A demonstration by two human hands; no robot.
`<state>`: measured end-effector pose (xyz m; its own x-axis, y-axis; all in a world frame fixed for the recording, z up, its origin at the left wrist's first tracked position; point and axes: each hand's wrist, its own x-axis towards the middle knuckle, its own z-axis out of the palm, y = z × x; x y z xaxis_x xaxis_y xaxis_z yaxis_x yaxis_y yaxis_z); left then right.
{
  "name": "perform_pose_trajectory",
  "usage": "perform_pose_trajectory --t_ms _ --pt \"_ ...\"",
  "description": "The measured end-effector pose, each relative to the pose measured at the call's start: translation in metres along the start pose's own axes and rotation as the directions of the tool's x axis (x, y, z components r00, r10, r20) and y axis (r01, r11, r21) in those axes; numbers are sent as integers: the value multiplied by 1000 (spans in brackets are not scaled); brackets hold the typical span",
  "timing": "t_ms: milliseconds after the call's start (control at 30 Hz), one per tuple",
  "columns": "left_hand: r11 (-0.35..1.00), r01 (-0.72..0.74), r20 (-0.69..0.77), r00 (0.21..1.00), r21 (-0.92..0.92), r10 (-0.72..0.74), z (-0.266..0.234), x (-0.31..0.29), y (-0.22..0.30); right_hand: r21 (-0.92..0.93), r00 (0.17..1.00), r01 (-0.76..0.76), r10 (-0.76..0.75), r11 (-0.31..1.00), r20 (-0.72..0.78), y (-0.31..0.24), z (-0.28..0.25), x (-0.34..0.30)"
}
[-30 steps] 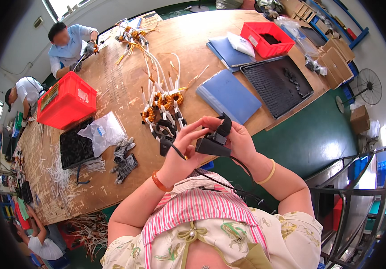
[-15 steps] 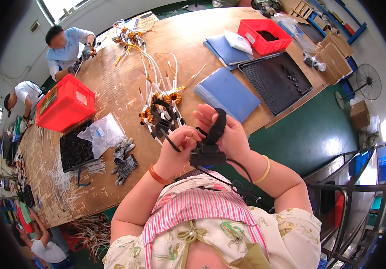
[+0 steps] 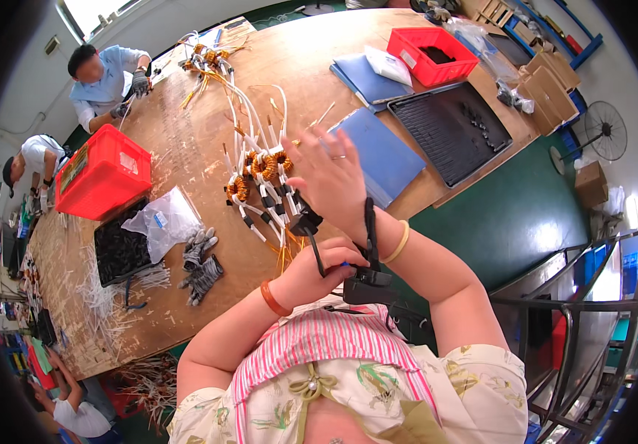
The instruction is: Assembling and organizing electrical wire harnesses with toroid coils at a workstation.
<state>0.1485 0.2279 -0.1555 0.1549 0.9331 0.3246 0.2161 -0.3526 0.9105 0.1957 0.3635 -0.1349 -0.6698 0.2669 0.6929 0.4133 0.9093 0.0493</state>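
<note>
My right hand is raised over the table with its fingers spread and nothing in them. A black strap loops around the right wrist, with a black box-shaped device below it. My left hand is closed on the strap near this device; a small blue bit shows at its fingertips. Another small black box with a dark cable sits just beyond the left hand. Past the hands lies a bundle of copper-wound ring coils with white-sleeved leads, partly covered by the right hand.
Blue folders, a black tray and a red bin stand to the right. At left are a red crate, a clear plastic bag and grey gloves. A co-worker works across the wooden table.
My right hand has opened out and reached forward and left through the strap, which now sits at its wrist. The left hand and the device have moved slightly right and nearer my body.
</note>
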Motion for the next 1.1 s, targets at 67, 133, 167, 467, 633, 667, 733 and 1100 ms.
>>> perform_pose_trajectory --t_ms 67,133,167,467,633,667,733,1100 --pt "999 10 -9 1000 -41 -11 3 1 -2 128 903 -127 61 984 425 -2 24 -17" --pt "993 91 -43 995 -75 -95 6 0 -6 147 950 -88 39 985 311 -4 33 -20" --pt "1000 18 0 1000 20 -18 6 -2 -14 147 954 -71 24 987 300 -4 37 -21" --pt "272 454 327 854 -849 -405 -33 6 -6 124 818 113 -163 986 552 -5 69 -42" --pt "304 655 432 713 -692 -552 -39 14 -4 111 717 267 -275 957 641 -8 73 -50" --pt "431 763 409 630 -482 -660 -42 20 -5 110 717 268 -274 957 642 -6 73 -51" --pt "536 745 453 667 -398 -591 -49 17 -17 40 722 326 -276 944 635 -7 70 -49" --pt "683 667 255 745 -297 -617 -37 45 -6 281 670 193 -336 940 662 -2 126 -83"
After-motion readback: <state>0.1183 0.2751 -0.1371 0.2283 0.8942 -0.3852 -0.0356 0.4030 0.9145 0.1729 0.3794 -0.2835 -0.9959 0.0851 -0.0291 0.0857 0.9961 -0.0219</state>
